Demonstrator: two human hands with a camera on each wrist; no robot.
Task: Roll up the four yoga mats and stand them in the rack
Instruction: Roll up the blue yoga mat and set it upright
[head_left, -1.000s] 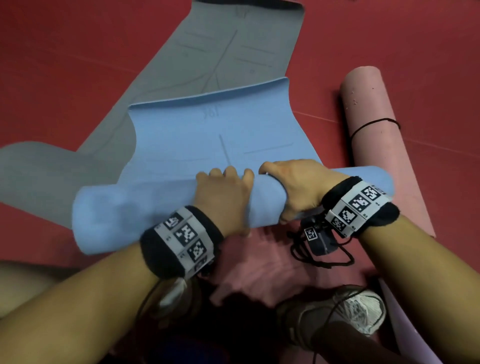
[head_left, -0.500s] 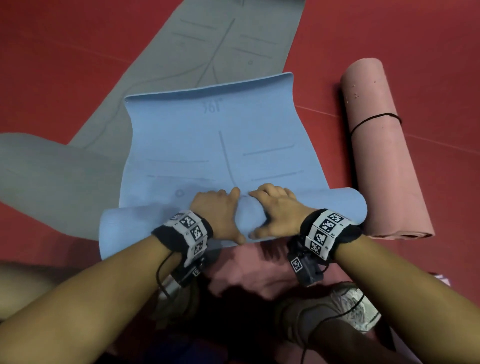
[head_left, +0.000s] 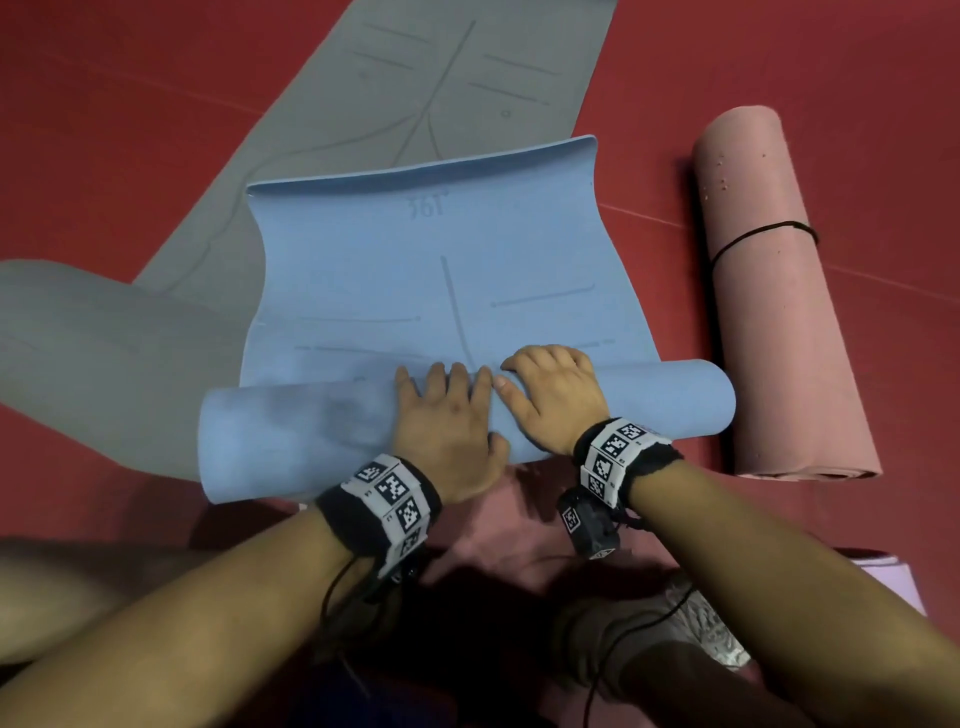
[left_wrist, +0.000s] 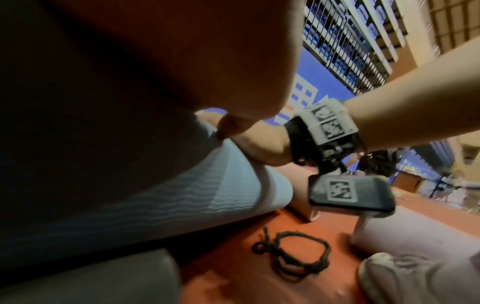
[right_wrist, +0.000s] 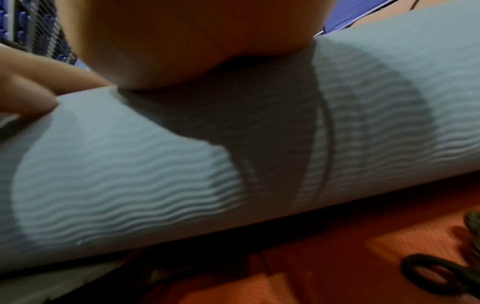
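Observation:
A light blue mat is half rolled on the red floor; its roll (head_left: 649, 405) lies crosswise in front of me and its flat part (head_left: 415, 270) stretches away. My left hand (head_left: 447, 415) presses on the roll's middle with the fingers straight, reaching the crease. Beside it, my right hand (head_left: 556, 395) curls its fingers over the top of the roll. The right wrist view shows the palm (right_wrist: 194, 51) resting on the ribbed blue roll (right_wrist: 233, 160). A pink mat (head_left: 779, 322), rolled and bound with a black band, lies to the right. A grey mat (head_left: 415, 78) lies flat beyond.
A black cord loop (left_wrist: 291, 259) lies on the floor just behind the roll, near my shoe (head_left: 685, 618). A lilac mat (head_left: 888, 577) shows at the lower right. The grey mat also spreads under the blue mat's left side (head_left: 104, 353).
A second ago my right hand gripped the roll with its thumb underneath. Now both hands lie on top of the roll, and the left fingers have stretched forward to the crease.

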